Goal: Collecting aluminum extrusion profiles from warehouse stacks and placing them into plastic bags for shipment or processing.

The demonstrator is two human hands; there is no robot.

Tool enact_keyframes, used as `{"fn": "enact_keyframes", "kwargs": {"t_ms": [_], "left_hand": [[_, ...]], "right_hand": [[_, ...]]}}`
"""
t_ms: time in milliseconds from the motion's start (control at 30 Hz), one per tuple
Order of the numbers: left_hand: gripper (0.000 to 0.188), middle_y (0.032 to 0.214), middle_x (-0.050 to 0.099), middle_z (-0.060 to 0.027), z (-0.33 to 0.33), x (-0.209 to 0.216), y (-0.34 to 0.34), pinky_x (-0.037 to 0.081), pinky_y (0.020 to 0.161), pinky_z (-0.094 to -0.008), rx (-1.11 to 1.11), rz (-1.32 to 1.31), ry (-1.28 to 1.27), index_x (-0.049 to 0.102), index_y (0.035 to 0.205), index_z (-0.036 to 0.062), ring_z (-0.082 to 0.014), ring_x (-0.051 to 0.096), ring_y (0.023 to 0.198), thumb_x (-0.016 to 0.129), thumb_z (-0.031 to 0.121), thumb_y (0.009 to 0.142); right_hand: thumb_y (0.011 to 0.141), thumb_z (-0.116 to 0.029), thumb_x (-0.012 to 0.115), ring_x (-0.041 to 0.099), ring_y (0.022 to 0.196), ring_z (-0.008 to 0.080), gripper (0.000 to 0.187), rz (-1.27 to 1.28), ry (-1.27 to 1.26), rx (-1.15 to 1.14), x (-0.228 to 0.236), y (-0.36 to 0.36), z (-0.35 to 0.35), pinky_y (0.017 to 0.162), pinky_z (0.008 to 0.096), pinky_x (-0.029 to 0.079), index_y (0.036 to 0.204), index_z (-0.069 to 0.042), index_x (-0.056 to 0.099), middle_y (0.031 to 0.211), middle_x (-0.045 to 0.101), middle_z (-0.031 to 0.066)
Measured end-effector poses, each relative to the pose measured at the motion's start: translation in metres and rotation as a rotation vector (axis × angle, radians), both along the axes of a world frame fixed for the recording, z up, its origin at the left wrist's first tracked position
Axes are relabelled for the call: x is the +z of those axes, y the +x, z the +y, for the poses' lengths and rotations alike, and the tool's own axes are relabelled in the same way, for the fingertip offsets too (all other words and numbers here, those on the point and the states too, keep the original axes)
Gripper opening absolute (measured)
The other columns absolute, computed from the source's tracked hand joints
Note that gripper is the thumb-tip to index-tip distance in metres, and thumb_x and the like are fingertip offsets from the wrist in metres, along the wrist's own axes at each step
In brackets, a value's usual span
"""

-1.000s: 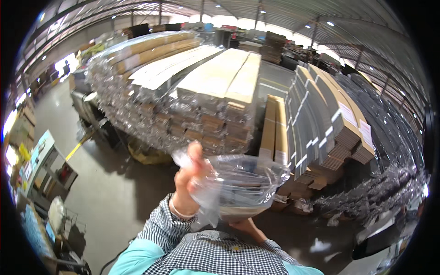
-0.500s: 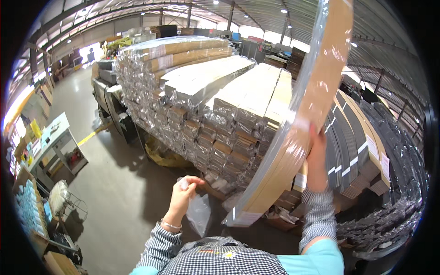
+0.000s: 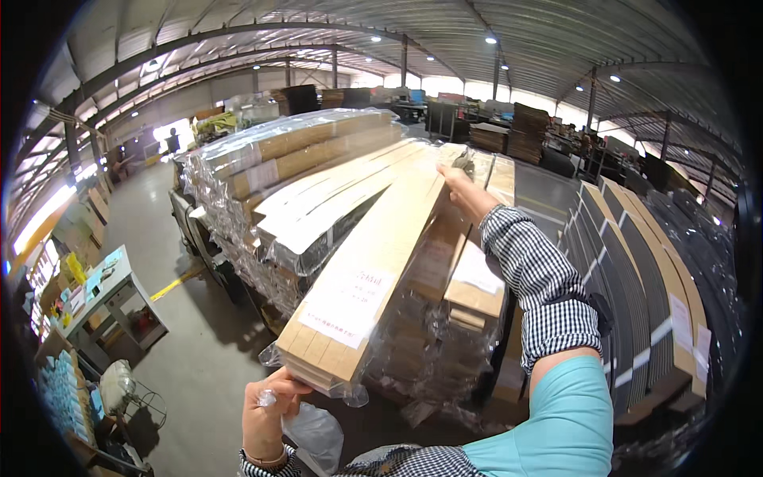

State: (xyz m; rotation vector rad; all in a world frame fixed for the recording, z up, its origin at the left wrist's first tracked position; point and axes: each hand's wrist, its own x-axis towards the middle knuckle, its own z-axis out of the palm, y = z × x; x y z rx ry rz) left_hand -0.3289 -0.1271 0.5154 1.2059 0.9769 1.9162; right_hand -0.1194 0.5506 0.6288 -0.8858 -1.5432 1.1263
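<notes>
A long wrapped bundle of flat brown cardboard strips (image 3: 342,290), with a white label near its close end, slants across the stack between my hands. My left hand (image 3: 269,409) is closed at the bundle's near left corner, thumb and fingers against its end. From that same hand hangs a crumpled clear plastic bag (image 3: 315,436), and a bit of clear plastic shows on the fingers. At the far end my right hand (image 3: 461,184) grips the bundle's edge, its fingers partly hidden. Loose clear film sticks out around the near end.
Wrapped cardboard bundles (image 3: 298,151) are piled high beneath and to the left. At right stand strapped dark and brown strips (image 3: 636,294). A white desk (image 3: 111,290) and a padded stool (image 3: 119,385) are on the left, beside the grey floor (image 3: 191,342).
The bundle has come down from near upright to lying slanted over the stack. My right hand has moved farther away with it, and my left hand has come to its near end.
</notes>
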Motion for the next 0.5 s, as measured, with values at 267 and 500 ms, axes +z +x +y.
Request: {"fn": "enact_keyframes", "kwargs": {"t_ms": [267, 500], "left_hand": [[0.04, 0.103, 0.07, -0.0106, 0.088, 0.025, -0.003, 0.032, 0.05, -0.0223, 0.167, 0.133, -0.07, 0.072, 0.098, -0.0027, -0.0053, 0.045, 0.055, 0.064, 0.036, 0.096], [0.053, 0.106, 0.067, -0.0048, 0.13, -0.031, 0.006, 0.033, 0.053, -0.0172, 0.35, 0.106, -0.197, 0.058, 0.128, -0.0002, -0.0011, 0.044, 0.062, 0.07, 0.033, 0.088]], "right_hand": [[0.091, -0.052, 0.058, 0.059, 0.102, 0.0356, 0.062, -0.415, -0.036, -0.132, -0.004, -0.009, 0.017, 0.079, 0.0499, 0.048, 0.126, -0.001, 0.062, 0.119, 0.064, 0.0176], [0.092, -0.018, 0.066, 0.064, 0.087, 0.0147, 0.024, -0.061, 0.703, -0.421, -0.04, 0.105, -0.107, 0.078, 0.0288, 0.05, 0.108, -0.002, 0.071, 0.099, 0.071, 0.0087]]}}
